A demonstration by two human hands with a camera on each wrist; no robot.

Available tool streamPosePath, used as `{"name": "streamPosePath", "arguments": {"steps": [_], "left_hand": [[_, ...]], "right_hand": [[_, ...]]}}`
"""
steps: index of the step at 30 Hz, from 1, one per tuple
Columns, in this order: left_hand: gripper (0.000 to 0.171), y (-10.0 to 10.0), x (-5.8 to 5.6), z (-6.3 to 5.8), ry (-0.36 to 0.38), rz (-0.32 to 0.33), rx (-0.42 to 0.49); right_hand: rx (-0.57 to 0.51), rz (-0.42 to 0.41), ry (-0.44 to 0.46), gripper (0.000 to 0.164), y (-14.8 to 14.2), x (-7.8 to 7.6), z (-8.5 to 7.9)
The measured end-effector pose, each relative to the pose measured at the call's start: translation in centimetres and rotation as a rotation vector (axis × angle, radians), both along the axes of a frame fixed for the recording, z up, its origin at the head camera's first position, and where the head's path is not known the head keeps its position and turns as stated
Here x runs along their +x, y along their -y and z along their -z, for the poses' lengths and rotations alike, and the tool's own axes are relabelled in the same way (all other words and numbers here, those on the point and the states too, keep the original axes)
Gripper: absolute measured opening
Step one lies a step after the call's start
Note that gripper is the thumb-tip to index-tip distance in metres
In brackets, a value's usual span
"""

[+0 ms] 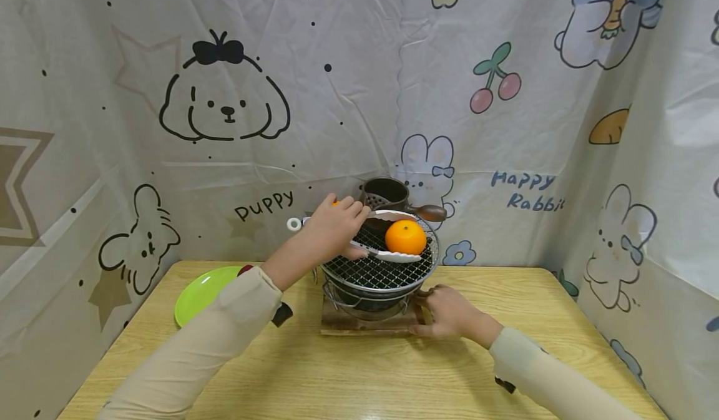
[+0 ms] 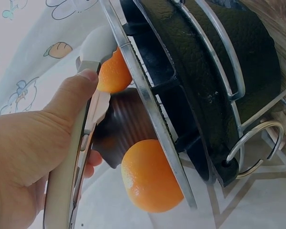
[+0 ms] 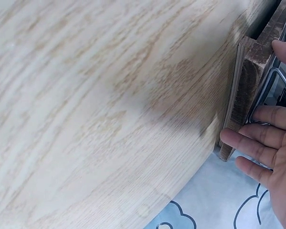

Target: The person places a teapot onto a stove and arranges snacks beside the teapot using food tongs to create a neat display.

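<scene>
My left hand (image 1: 339, 223) grips a pair of tongs (image 1: 396, 257) with white scalloped tips, the thumb lying along one arm in the left wrist view. The tongs' tips lie on either side of an orange (image 1: 405, 238) on the round wire grill rack (image 1: 373, 276). Nearer the left hand, a second orange (image 2: 152, 176) rests on the rack, mostly hidden in the head view. Under the rack stands a dark grill bowl in a wire frame, on a wooden board (image 1: 365, 327). My right hand (image 1: 449, 312) holds that board's right edge, thumb at the front and fingers farther back.
Behind the rack stands a brown perforated pot (image 1: 384, 190) with a wooden handle (image 1: 429, 213). A green plate (image 1: 202, 289) lies at left, partly covered by the left sleeve, with a dark red thing (image 1: 245, 270) at its far edge. Printed cloth (image 1: 348, 108) hangs around the table.
</scene>
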State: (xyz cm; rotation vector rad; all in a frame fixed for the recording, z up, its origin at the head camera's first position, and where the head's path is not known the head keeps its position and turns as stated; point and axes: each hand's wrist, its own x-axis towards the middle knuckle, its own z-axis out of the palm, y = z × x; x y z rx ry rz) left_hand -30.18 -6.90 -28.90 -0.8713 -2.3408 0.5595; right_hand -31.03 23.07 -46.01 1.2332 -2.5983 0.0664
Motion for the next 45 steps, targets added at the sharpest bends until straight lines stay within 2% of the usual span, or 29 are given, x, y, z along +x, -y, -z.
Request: {"name": "streamPosePath", "arguments": {"steps": [12, 20, 32, 39, 45], "left_hand": [[0.087, 0.3, 0.0, 0.5, -0.066, 0.036, 0.027], [0.092, 0.5, -0.1, 0.8, -0.073, 0.037, 0.026], [0.095, 0.9, 0.1, 1.2, -0.121, 0.1, 0.07], [0.096, 1.8, 0.7, 0.8, -0.078, 0.085, 0.116], [0.097, 3.6, 1.7, 0.3, -0.029, 0.051, 0.155]], "right_hand": [[-0.007, 0.007, -0.01, 0.033, 0.1, 0.3, -0.2], [-0.009, 0.012, -0.008, 0.038, 0.1, 0.4, -0.2], [-0.005, 0.001, -0.039, 0.04, 0.1, 0.3, -0.1], [-0.003, 0.0, -0.035, 0.035, 0.0, 0.3, -0.2], [-0.003, 0.013, -0.016, 0.034, 0.1, 0.2, 0.0]]}}
